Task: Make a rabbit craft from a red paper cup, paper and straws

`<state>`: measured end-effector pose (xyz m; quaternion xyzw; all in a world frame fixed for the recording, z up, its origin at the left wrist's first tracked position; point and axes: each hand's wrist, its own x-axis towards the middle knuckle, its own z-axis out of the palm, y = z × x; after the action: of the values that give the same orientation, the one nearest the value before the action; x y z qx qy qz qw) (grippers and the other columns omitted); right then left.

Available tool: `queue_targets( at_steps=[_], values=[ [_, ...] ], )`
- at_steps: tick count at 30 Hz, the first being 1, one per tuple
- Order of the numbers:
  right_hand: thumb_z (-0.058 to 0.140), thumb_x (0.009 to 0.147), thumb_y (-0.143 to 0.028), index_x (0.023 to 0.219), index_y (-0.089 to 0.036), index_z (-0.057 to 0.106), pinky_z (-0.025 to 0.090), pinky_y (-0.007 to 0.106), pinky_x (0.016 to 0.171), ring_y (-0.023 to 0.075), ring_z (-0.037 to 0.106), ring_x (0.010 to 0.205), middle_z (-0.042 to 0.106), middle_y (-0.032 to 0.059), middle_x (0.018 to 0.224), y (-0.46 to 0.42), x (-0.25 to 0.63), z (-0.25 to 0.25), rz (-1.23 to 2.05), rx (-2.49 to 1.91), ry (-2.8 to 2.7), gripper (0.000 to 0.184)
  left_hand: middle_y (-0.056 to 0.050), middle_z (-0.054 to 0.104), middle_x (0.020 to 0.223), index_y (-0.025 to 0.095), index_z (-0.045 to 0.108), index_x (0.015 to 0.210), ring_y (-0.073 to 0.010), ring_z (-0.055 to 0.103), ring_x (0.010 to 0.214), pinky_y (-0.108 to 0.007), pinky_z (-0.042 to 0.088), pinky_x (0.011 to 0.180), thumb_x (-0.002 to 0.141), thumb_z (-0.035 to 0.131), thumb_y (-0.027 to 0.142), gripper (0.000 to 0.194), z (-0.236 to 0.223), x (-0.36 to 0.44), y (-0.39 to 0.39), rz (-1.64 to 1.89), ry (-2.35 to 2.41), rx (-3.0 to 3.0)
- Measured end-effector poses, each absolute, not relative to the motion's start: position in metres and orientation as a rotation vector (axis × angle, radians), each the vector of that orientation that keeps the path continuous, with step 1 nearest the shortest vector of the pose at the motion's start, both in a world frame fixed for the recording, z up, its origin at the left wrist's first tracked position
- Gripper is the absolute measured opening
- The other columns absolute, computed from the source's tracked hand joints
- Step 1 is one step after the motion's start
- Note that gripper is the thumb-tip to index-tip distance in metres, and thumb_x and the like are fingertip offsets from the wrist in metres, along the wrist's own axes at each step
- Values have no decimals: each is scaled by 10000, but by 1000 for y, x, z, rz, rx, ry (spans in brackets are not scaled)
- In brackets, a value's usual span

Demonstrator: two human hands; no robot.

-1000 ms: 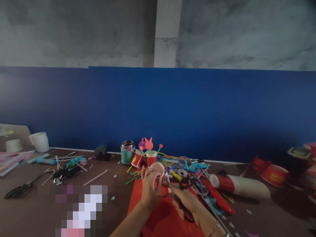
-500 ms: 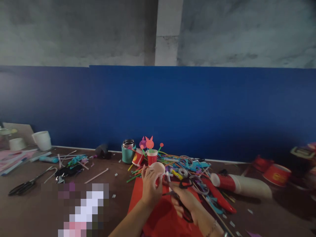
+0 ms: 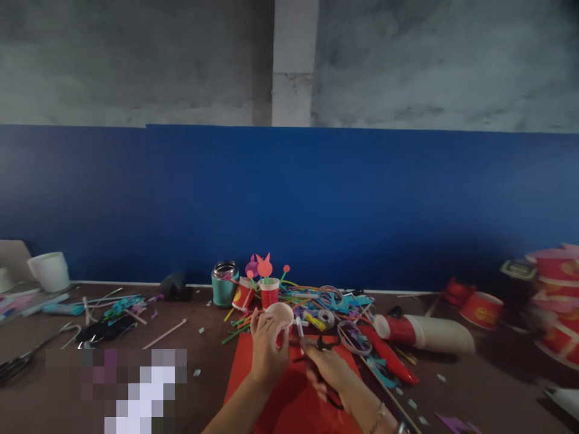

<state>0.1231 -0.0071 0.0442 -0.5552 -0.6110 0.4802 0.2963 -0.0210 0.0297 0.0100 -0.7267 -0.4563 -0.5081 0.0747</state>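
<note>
My left hand [image 3: 269, 348] is wrapped round a red paper cup [image 3: 281, 314], its pale open mouth tilted up toward me. Beside it, my right hand [image 3: 329, 369] grips black-handled scissors [image 3: 327, 345]; the blades point left toward the cup and are partly hidden. Both hands are over a sheet of red paper [image 3: 239, 355] on the dark table. Just beyond them stands a decorated red cup [image 3: 270, 294] bearing a red paper animal head with pointed ears [image 3: 265, 266]. A second red cup [image 3: 245, 293] leans beside it.
A teal thermos [image 3: 225, 283] stands behind the hands. Straws, ribbon scraps and tape [image 3: 325, 317] lie in a heap. Stacked paper cups [image 3: 425, 333] lie on their side at right, near more red cups [image 3: 483, 310]. At left are a white cup [image 3: 49, 271] and another pair of scissors [image 3: 27, 358].
My view has turned a little to the right, so everything sits farther left and more red cups show at the right edge. Both hands keep their hold on the cup and scissors.
</note>
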Motion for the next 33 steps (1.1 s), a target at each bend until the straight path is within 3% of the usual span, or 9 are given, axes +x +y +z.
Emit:
queue_targets(
  at_steps=[2,4,8,12,17,24,33],
  values=[
    [213,874,-444,1003,-171,593,331,202,382,77,245,309,345,-78,452,-7,123,48,1492,-1506,-1504,485,-28,685,781,221,625,814,-220,585,842,-550,278,995,801,500,120,161,9,-21,30,-1525,-1359,-2199],
    [195,880,-434,1020,-171,584,338,203,387,81,256,312,356,-75,461,-9,123,52,1478,-1568,-1528,490,-25,684,779,220,623,813,-218,587,839,-544,291,989,796,505,113,160,8,-21,31,-1538,-1346,-2198],
    [362,843,-308,1110,-194,586,396,247,514,180,574,522,620,39,608,-13,122,54,835,-1642,-1922,367,-23,689,791,224,627,826,-220,590,843,-530,315,978,782,516,114,162,7,-23,33,-1563,-1323,-2181],
    [419,789,-190,1194,-209,558,379,235,559,235,670,735,711,88,782,-15,126,51,377,-1648,-2197,428,-27,699,808,233,626,828,-227,588,847,-522,326,961,795,503,133,162,8,-25,33,-1522,-1353,-2200],
    [384,803,-146,1191,-216,572,386,215,582,204,678,787,729,78,856,-14,128,47,418,-1568,-2170,437,-35,701,821,227,624,838,-231,580,846,-520,311,953,814,494,143,157,8,-25,33,-1497,-1370,-2188],
    [382,806,-156,1217,-239,547,311,220,504,194,670,681,727,57,772,-15,126,49,350,-1635,-2217,451,-24,705,824,231,621,823,-229,583,847,-500,319,941,814,503,147,145,7,-26,34,-1533,-1382,-2201],
    [370,810,-168,1213,-223,545,331,227,524,208,669,707,721,73,794,-17,125,52,312,-1695,-2245,443,-27,710,846,225,622,835,-224,586,850,-505,308,956,811,505,147,143,7,-26,35,-1518,-1372,-2202]
  ],
)
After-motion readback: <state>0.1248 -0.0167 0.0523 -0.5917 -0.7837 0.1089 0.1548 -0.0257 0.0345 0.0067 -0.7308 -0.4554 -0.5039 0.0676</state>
